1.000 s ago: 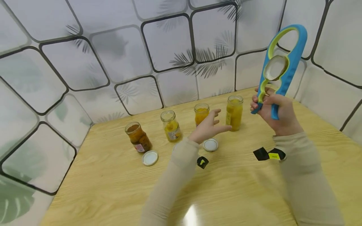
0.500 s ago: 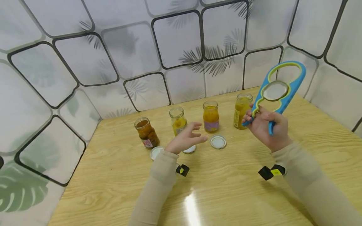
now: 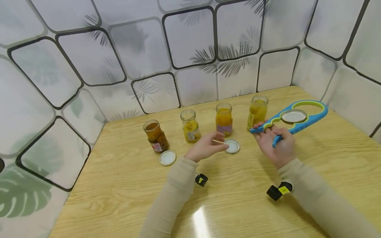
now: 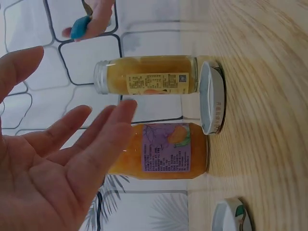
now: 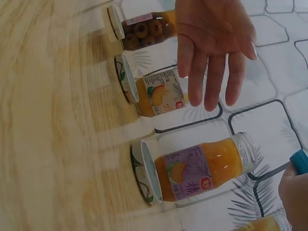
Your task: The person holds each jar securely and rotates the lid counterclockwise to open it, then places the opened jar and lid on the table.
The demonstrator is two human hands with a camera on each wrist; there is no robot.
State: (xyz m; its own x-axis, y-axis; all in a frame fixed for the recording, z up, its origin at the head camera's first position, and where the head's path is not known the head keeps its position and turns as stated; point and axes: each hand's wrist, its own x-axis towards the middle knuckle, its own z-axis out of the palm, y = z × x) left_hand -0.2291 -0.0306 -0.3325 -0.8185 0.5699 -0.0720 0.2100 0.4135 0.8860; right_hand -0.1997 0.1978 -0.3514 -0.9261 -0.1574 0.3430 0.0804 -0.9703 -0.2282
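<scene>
My right hand (image 3: 276, 147) grips the handles of a blue and green jar opener (image 3: 306, 125), palm up, at the right of the head view. A metal lid (image 3: 293, 116) sits in the opener's middle ring, pale inside facing up. My left hand (image 3: 206, 146) hovers over the table with fingers extended, holding nothing. Close to it stand an uncapped jar of orange fruit with a purple label (image 3: 224, 119) and an upturned lid (image 3: 232, 146). An uncapped yellow jar (image 3: 257, 112) stands just behind my right fingers.
Further left stand another open yellow jar (image 3: 191, 127) and an open brown jar (image 3: 156, 137), with an upturned lid (image 3: 167, 158) before it. Another lid (image 5: 126, 79), hidden by my left hand in the head view, shows in the right wrist view. A patterned wall (image 3: 196, 86) borders the wooden table.
My right hand has come down, and the jar opener has tipped from nearly upright to almost flat, the lid still in it. My left hand went left, then slightly back right.
</scene>
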